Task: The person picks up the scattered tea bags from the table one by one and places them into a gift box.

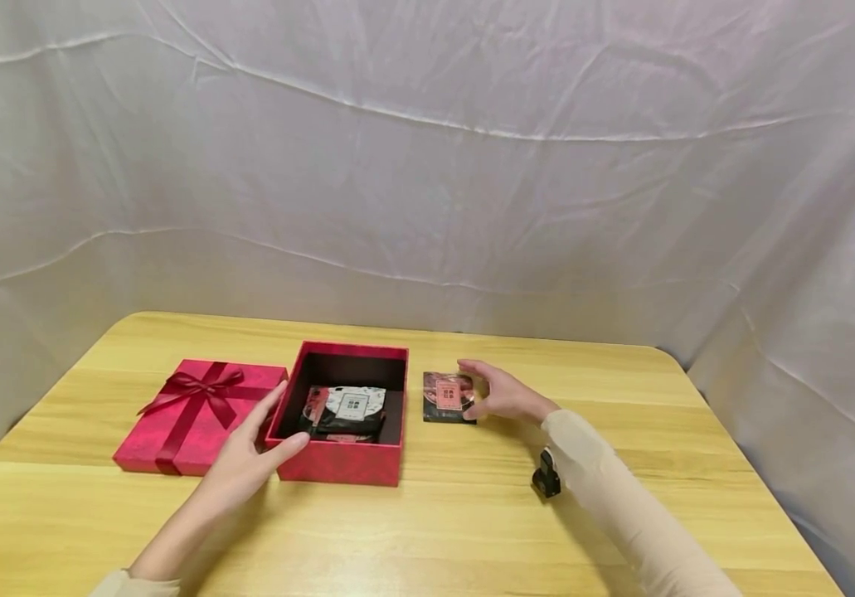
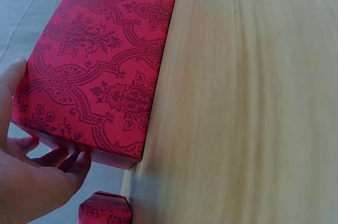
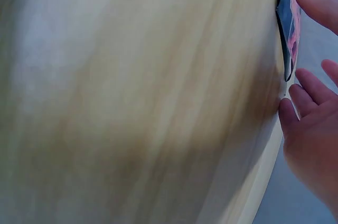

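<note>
A red patterned gift box (image 1: 341, 464) stands uncovered on the table, its inside dark. Several flat sachets lie in it, a white-and-black sachet (image 1: 356, 406) on top of red-and-black ones. My left hand (image 1: 240, 460) rests at the box's front left corner, thumb by the front wall and fingers along the left side. To the right of the box, a red-and-black sachet (image 1: 445, 395) lies flat. Around its right edge is my right hand (image 1: 503, 393), thumb at the near corner and fingers spread past the far one. In the right wrist view the thumb (image 3: 319, 7) meets the sachet's surface.
The box's red lid (image 1: 147, 435) with a dark red ribbon bow (image 1: 203, 388) lies left of the box, partly behind my left hand. A small black device (image 1: 546, 477) is beside my right sleeve (image 1: 606, 489). Pale cloth (image 1: 427, 166) hangs behind the wooden table (image 1: 367, 539).
</note>
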Motion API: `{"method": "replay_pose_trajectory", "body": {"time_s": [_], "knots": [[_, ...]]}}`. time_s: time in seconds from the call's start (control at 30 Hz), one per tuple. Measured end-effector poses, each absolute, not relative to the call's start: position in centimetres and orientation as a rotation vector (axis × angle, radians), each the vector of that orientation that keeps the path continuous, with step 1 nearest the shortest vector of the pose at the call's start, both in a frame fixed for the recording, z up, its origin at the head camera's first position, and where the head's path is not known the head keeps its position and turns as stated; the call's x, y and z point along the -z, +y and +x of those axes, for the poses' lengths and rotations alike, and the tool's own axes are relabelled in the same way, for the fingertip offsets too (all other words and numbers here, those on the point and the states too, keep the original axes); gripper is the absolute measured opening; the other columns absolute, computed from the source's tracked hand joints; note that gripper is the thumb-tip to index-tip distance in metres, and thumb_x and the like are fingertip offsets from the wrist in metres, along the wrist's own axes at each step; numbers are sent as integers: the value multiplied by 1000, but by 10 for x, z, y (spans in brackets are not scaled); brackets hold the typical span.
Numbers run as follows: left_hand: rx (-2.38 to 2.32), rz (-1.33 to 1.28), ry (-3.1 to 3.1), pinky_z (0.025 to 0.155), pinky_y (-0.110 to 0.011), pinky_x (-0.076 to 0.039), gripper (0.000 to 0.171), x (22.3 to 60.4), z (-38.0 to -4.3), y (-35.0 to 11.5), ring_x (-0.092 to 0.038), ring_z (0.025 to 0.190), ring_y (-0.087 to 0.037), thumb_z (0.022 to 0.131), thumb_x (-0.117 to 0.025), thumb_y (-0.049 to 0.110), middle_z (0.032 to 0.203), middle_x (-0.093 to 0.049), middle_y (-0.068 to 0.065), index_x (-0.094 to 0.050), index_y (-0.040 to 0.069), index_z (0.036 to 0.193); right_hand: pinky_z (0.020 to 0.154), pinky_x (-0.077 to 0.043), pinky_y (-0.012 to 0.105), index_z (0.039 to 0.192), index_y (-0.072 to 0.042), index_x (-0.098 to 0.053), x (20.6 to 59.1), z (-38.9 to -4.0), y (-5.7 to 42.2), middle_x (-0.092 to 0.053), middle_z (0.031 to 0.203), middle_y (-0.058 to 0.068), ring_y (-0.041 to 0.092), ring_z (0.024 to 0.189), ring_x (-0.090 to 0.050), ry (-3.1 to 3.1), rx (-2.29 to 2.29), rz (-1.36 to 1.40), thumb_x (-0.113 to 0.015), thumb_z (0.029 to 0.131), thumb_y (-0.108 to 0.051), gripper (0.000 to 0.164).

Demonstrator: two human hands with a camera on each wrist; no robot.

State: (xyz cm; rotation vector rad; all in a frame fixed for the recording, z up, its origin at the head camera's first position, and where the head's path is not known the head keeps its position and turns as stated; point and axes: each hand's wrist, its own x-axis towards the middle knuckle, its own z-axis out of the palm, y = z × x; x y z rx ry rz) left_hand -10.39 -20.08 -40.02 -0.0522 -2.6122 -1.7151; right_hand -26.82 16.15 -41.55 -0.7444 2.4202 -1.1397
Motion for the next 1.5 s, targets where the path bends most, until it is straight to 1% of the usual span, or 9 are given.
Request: {"method": "replay_pose_trajectory", "body": {"time_s": [0.17, 0.23, 0.4, 0.53, 0.83, 1.07, 1.27, 1.33, 1.5], "knots": [[1711, -55, -2606, 99, -63, -34, 81, 400, -105, -201, -38, 131, -42, 93, -66, 32, 149, -35, -22, -17, 23, 156, 112, -13, 57, 149, 5, -27, 419, -271, 161, -34, 149, 23, 39, 138, -27, 2441, 1063, -765, -81, 72, -5, 94], [1704, -54, -2607, 99, -63, -34, 80, 400, -105, -200, -38, 131, -42, 93, -66, 32, 149, -35, -22, -17, 22, 156, 112, -11, 56, 150, 3, -26, 421, -272, 160, -33, 150, 22, 39, 139, -25, 2434, 1061, -735, -81, 71, -3, 96], [1713, -59, -2604, 100, -64, -33, 80, 400, -105, -200, -36, 132, -42, 93, -65, 30, 150, -33, -22, -17, 22, 156, 112, -12, 57, 152, -1, -25, 422, -271, 157, -32, 151, 22, 40, 139, -24, 2443, 1015, -691, -82, 70, -1, 100], [1713, -64, -2606, 100, -65, -32, 80, 399, -105, -201, -35, 132, -43, 93, -65, 30, 150, -32, -22, -17, 21, 157, 112, -15, 55, 151, 0, -24, 422, -270, 157, -35, 148, 22, 39, 137, -28, 2441, 985, -726, -82, 70, 0, 101], [1696, -52, -2630, 98, -64, -35, 81, 400, -104, -201, -35, 132, -43, 93, -65, 31, 150, -32, -22, -16, 21, 157, 110, -18, 58, 149, 1, -30, 423, -268, 155, -41, 144, 22, 40, 132, -35, 2513, 914, -778, -83, 69, -3, 96], [1709, -59, -2624, 99, -67, -30, 81, 400, -104, -200, -32, 134, -44, 93, -65, 29, 151, -31, -22, -16, 22, 157, 110, -18, 57, 148, 1, -32, 422, -266, 156, -44, 142, 20, 37, 131, -37, 2529, 912, -785, -83, 69, -6, 94], [1712, -72, -2615, 99, -66, -31, 81, 401, -104, -201, -32, 134, -44, 94, -65, 28, 152, -30, -22, -15, 21, 157, 108, -21, 60, 149, -1, -32, 417, -263, 158, -42, 144, 20, 39, 132, -36, 2534, 925, -738, -82, 72, -13, 93], [1718, -77, -2609, 100, -65, -32, 80, 400, -104, -201, -34, 133, -44, 94, -65, 28, 151, -31, -22, -15, 20, 157, 108, -22, 60, 149, -3, -32, 415, -262, 159, -41, 145, 20, 39, 132, -35, 2537, 928, -710, -82, 73, -15, 92], [1722, -85, -2604, 100, -64, -32, 80, 400, -104, -201, -36, 133, -43, 94, -65, 28, 152, -30, -22, -15, 20, 157, 107, -24, 60, 149, -3, -33, 410, -259, 160, -41, 144, 21, 39, 130, -37, 2553, 918, -713, -81, 74, -17, 90]]}}
